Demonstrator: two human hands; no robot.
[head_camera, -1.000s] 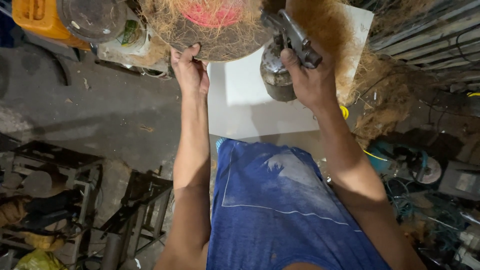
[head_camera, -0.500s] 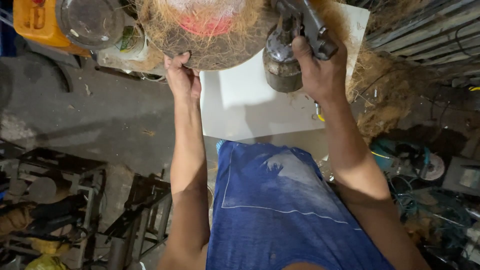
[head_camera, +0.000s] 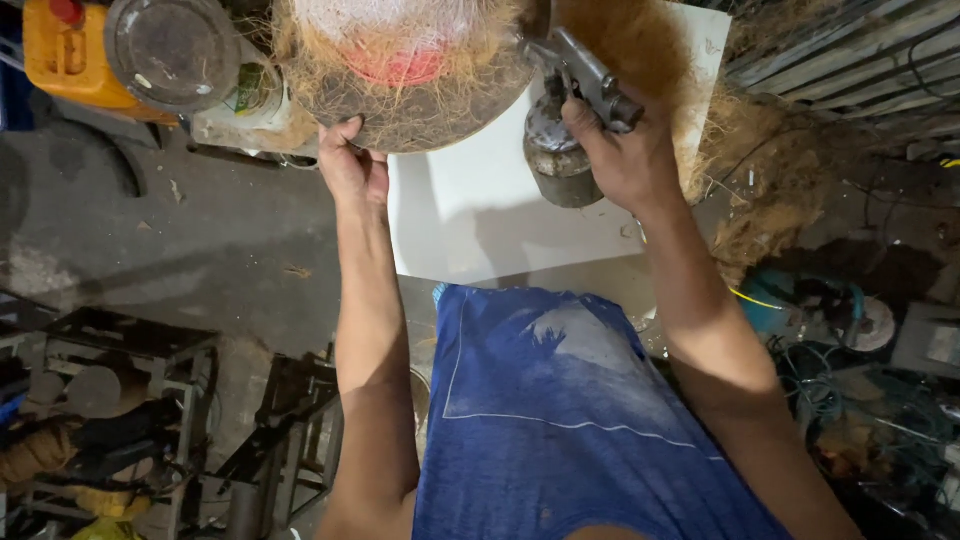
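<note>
My left hand (head_camera: 352, 168) grips the near rim of a round bowl-shaped form (head_camera: 415, 95) covered in brown coconut fibre, with a red and white patch inside it. My right hand (head_camera: 620, 155) is closed around the handle of a metal spray gun (head_camera: 580, 75) with a dull cup (head_camera: 558, 155) hanging under it. The gun's nozzle end points toward the fibre form. Both sit above a white board (head_camera: 480, 215). My blue shirt (head_camera: 560, 410) fills the bottom of the view.
A round metal lid (head_camera: 172, 50) and an orange container (head_camera: 65, 55) lie at top left. Loose fibre (head_camera: 760, 170) piles at right by corrugated sheet (head_camera: 850, 60). Metal frames (head_camera: 120, 400) stand at lower left; cables and tools (head_camera: 850, 360) clutter the lower right.
The view has shifted a little, so both hands sit slightly lower and nearer. The spray gun has stayed close to the fibre form, and both grips are unchanged.
</note>
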